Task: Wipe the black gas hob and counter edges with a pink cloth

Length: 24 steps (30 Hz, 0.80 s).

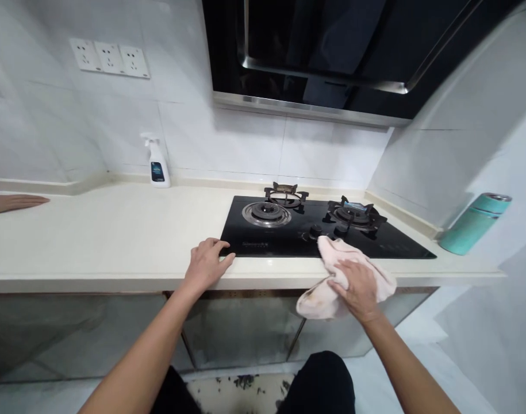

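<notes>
My right hand [356, 287] grips a pale pink cloth [318, 300] at the front edge of the counter. The cloth lies partly over the near edge of the black gas stove [284, 244] and hangs down over the counter front. Just left of the stove, my left hand [207, 261] rests on the counter edge, fingers apart and holding nothing. Its fingertips are at the stove's front left corner. One burner [267, 214] has no pan support on it. A pan support [285, 195] stands behind that burner, and another burner [355, 215] is on the right. Two knobs [315, 231] sit near the cloth.
A white spray bottle [158, 165] stands against the back wall. At the right end leans a teal flask [473, 224]. The black range hood [314, 57] overhangs the stove. Another person's hand [16, 202] lies on the counter [116, 236] at far left. Cabinet doors [241, 333] are below.
</notes>
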Each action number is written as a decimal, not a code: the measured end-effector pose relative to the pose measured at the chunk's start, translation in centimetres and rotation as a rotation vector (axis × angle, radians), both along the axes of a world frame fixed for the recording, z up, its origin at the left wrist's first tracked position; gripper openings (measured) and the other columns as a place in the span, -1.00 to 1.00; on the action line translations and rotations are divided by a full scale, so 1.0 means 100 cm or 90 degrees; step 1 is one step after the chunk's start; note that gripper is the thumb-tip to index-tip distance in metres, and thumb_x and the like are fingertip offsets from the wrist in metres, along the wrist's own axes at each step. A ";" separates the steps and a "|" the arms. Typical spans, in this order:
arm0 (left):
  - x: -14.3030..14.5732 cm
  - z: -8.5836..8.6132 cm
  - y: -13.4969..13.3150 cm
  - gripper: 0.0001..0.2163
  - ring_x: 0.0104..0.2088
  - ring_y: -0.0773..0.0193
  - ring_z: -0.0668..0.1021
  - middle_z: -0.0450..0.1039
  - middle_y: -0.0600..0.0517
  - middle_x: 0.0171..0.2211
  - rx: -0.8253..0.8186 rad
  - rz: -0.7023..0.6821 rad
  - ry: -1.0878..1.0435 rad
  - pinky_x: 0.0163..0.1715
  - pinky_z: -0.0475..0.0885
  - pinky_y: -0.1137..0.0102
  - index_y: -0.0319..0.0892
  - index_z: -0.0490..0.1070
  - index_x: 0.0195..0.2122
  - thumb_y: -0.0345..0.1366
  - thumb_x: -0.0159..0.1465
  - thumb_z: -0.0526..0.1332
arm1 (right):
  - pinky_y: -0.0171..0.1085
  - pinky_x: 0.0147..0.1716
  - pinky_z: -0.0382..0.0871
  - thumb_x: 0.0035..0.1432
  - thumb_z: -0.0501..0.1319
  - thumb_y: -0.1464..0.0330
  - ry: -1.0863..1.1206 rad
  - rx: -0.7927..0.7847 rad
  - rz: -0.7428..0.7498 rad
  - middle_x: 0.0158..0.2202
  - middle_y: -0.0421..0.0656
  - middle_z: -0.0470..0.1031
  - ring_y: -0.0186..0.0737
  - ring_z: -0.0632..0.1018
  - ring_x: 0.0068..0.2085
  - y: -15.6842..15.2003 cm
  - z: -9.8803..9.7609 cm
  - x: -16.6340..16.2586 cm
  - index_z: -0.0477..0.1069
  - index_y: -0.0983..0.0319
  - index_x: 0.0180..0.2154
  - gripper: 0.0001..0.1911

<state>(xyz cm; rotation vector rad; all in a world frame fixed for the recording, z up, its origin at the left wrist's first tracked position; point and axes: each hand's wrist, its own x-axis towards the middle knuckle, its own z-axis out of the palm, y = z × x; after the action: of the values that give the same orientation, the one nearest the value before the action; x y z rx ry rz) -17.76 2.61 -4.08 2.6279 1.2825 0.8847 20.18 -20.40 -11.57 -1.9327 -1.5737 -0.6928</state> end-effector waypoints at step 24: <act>0.007 -0.003 -0.003 -0.67 0.09 -0.09 0.52 0.51 -0.15 0.05 0.084 0.033 0.050 0.10 0.37 0.05 -0.08 0.55 0.03 -0.10 0.35 0.16 | -0.06 -0.11 0.21 0.44 0.00 0.05 0.015 -0.027 -0.048 -0.25 -0.02 0.52 0.01 0.47 -0.16 0.086 0.035 -0.164 0.47 0.16 -0.31 -0.56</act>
<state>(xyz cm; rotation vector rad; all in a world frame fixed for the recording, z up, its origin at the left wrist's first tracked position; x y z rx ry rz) -17.06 2.30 -4.36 2.7682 1.3604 0.9130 3.76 -11.76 -8.02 -2.0322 -1.5197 -0.6702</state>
